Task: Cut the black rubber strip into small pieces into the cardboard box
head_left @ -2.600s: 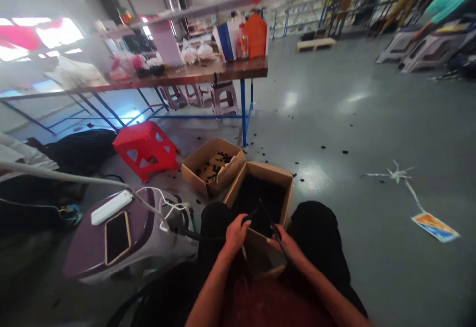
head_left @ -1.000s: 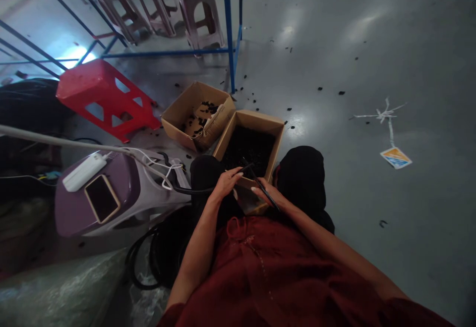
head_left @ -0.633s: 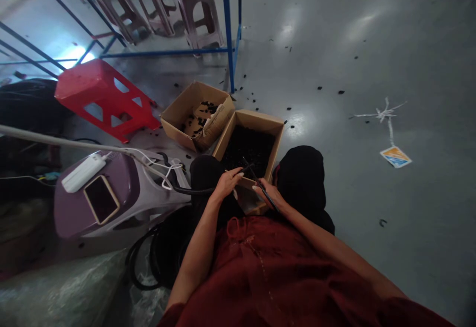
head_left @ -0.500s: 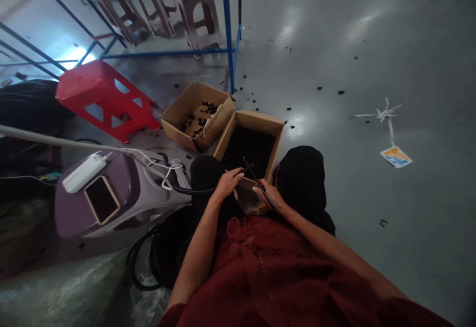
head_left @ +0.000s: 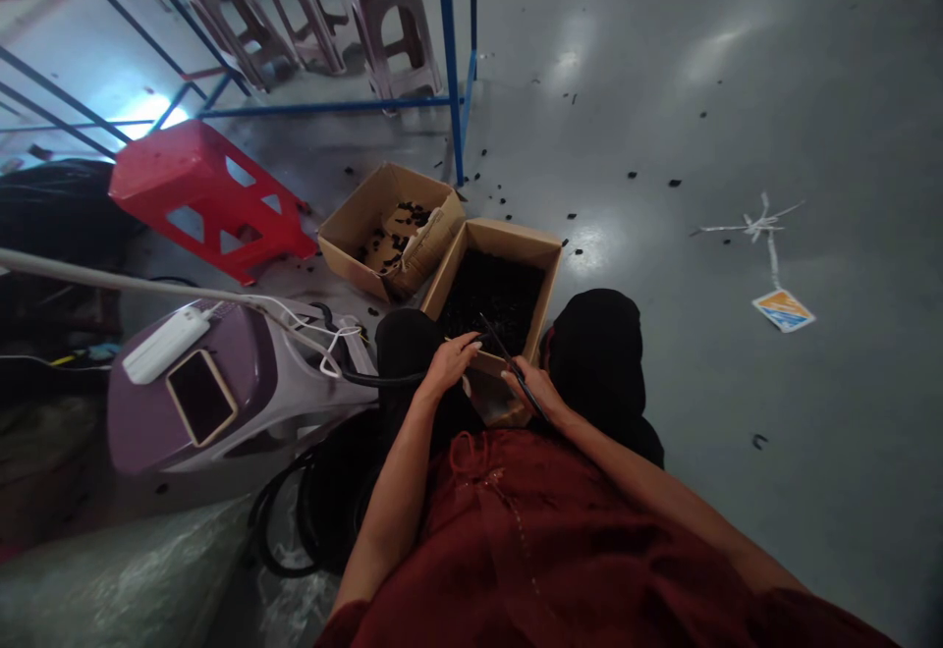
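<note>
The right hand is closed around a long, slim black tool, its long axis slanting forward and leftward from the palm, tip over an open brown cardboard box of black pieces. Left of that grip, the left hand pinches a flexible black tube, its end pointing toward the tool.

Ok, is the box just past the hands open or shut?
Open: no flap covers the cardboard box, and a dark mass of small black pieces shows between its walls.
</note>
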{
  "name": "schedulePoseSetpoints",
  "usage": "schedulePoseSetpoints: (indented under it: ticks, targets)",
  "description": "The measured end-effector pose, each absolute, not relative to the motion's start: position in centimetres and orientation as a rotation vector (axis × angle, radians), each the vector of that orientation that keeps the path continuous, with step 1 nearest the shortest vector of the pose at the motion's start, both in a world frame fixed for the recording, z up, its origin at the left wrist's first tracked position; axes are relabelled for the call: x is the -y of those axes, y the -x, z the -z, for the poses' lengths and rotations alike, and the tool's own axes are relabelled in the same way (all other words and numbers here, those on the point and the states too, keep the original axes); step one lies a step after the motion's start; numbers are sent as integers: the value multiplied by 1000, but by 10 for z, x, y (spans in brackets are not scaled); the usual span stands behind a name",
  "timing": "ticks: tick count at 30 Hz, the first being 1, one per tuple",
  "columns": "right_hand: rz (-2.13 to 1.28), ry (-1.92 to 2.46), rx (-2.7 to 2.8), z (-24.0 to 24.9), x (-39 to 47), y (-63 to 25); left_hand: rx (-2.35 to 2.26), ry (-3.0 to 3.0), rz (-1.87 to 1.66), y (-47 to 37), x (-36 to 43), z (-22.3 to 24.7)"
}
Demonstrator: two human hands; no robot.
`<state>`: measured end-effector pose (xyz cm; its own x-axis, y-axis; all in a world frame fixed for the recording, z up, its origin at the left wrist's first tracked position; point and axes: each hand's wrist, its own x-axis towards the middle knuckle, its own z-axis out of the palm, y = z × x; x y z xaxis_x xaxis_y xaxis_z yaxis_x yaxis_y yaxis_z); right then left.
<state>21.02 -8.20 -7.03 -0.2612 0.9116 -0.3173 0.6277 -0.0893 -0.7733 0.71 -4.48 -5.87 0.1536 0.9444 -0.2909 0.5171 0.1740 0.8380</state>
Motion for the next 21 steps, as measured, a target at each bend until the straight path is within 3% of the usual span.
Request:
schedulePoseSetpoints:
  ticks: [21]
  targets:
    - [-1291,1702,1727,88,77,-212,-1573,-1587,-506,-10,43,59]
